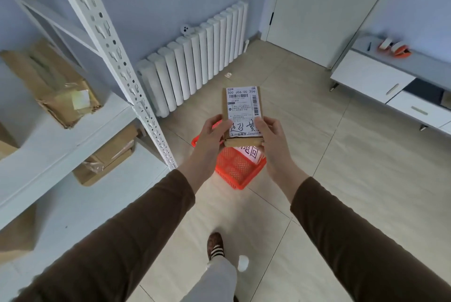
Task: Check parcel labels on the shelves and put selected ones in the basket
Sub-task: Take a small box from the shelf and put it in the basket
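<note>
A small brown cardboard parcel (241, 104) with a white shipping label and black handwriting faces up in front of me. My left hand (214, 133) grips its lower left edge and my right hand (269, 134) grips its lower right edge. It is held above an orange mesh basket (238, 172) standing on the tiled floor; a labelled item lies inside the basket, mostly hidden by the parcel. The white metal shelf unit (61, 140) stands at my left with brown parcels on it, one large taped one (56, 87) on the upper level and another (107, 157) on the level below.
A white radiator (195, 57) lines the wall behind the basket. A white door (324, 4) is at the back right, and a low white cabinet (380, 79) at the right carries orange tape dispensers (395, 49). My foot (216, 245) is on the floor below.
</note>
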`<move>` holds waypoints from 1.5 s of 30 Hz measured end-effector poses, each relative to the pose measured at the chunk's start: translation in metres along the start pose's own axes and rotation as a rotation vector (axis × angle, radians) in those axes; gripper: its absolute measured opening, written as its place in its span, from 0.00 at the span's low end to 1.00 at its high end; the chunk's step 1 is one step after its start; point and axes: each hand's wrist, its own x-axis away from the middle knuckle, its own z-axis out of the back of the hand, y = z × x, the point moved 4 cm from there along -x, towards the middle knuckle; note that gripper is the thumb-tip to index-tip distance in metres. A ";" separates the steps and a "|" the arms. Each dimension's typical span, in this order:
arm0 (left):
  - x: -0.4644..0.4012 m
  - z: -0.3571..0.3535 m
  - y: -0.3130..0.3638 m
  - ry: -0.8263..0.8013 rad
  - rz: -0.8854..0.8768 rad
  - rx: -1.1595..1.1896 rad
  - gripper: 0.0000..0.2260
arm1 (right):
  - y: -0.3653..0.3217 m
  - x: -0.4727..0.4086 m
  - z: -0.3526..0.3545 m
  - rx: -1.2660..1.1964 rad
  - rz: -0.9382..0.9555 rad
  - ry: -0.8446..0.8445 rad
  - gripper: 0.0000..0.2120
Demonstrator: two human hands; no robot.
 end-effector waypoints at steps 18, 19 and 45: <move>-0.229 -0.064 -0.047 0.234 0.152 0.136 0.19 | 0.019 -0.278 0.033 0.115 -0.232 -0.256 0.14; -0.239 -0.066 -0.058 0.255 0.161 0.155 0.19 | 0.025 -0.294 0.035 0.137 -0.242 -0.284 0.14; -0.467 0.061 -0.480 0.722 0.241 0.888 0.18 | 0.460 -0.538 0.039 0.391 -0.463 -0.509 0.17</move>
